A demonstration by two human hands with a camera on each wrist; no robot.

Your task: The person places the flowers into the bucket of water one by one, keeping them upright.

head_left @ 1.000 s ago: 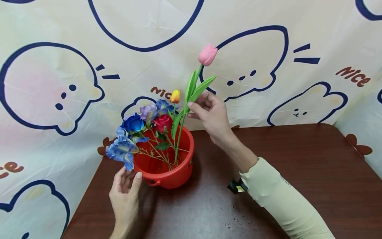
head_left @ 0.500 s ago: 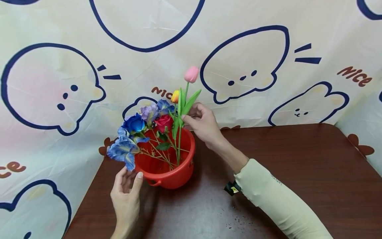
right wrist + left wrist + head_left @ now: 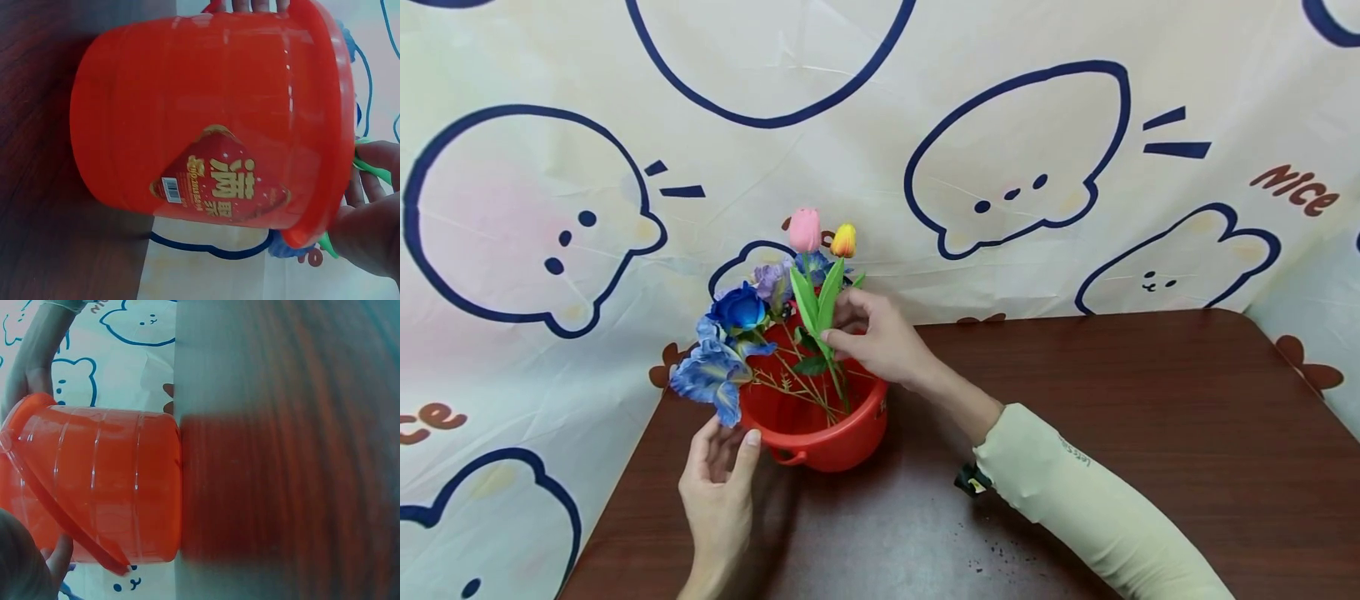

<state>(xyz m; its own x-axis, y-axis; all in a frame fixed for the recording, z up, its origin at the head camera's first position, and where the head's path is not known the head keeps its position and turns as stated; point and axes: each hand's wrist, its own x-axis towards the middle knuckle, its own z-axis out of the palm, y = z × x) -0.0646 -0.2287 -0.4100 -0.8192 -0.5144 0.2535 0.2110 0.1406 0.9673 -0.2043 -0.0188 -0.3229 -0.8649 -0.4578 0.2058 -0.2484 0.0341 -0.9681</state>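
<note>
My right hand (image 3: 883, 342) pinches an artificial pink tulip (image 3: 805, 230) by its stem and leaves, above the red bucket (image 3: 838, 446). The stem's lower end is inside the bucket. My left hand (image 3: 718, 492) holds the bucket's near left side, thumb by the rim and fingers round the wall. Other artificial flowers stand in the bucket: a yellow-orange tulip (image 3: 844, 240), a blue rose (image 3: 741, 308), a pale purple flower (image 3: 772, 283) and a blue ruffled flower (image 3: 711, 371) leaning over the left rim. The tulip leaves mostly hide a red rose.
The bucket stands on a dark brown wooden table (image 3: 1112, 417), with its handle (image 3: 69, 525) hanging down its side. A cloth (image 3: 1000, 50) printed with cartoon animals hangs behind. Dark specks (image 3: 1000, 554) lie on the tabletop near the front.
My right hand has moved left and down with the pink tulip, whose head now stands left of the yellow-orange tulip. The left hand and bucket have stayed in place.
</note>
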